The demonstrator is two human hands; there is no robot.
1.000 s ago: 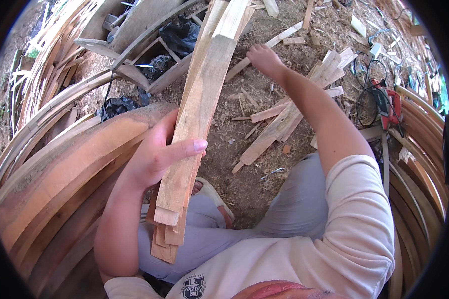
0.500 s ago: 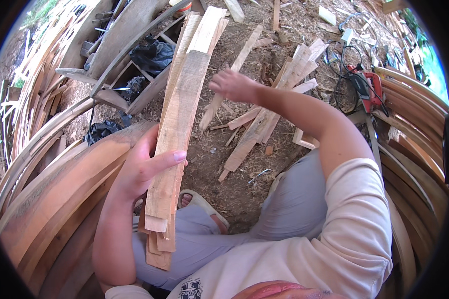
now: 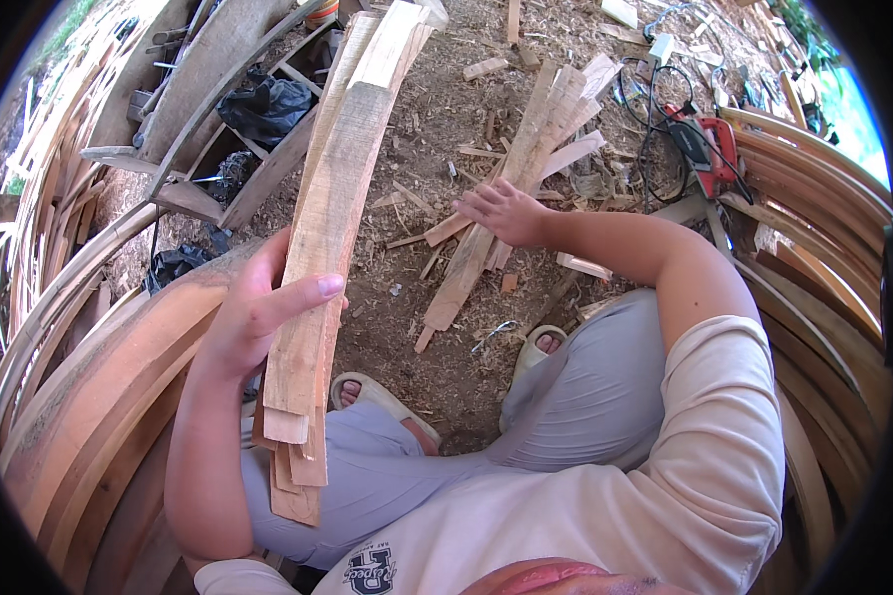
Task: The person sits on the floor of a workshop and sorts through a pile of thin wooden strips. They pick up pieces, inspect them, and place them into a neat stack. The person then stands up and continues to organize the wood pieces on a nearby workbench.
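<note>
My left hand (image 3: 286, 302) is closed around a bundle of thin wooden slats (image 3: 332, 188), its thumb lying across the top face. The bundle tilts up and away from my lap, with uneven ends at the bottom. Over a loose pile of slats (image 3: 463, 276) on the ground, my right hand (image 3: 503, 211) rests palm down with its fingers stretched out. It seems to touch the pile; the underside of the palm is hidden.
Curved boards (image 3: 119, 367) are stacked at my left, with more boards (image 3: 804, 178) at the right. A red power tool (image 3: 706, 154) with a black cord lies at the far right. A wooden frame holding a black plastic bag (image 3: 266, 107) stands at the far left. Shavings cover the ground.
My right hand has moved right and nearer, from a loose wooden strip in the middle to the pile. That strip is gone from its former place. My left hand still holds the bundle.
</note>
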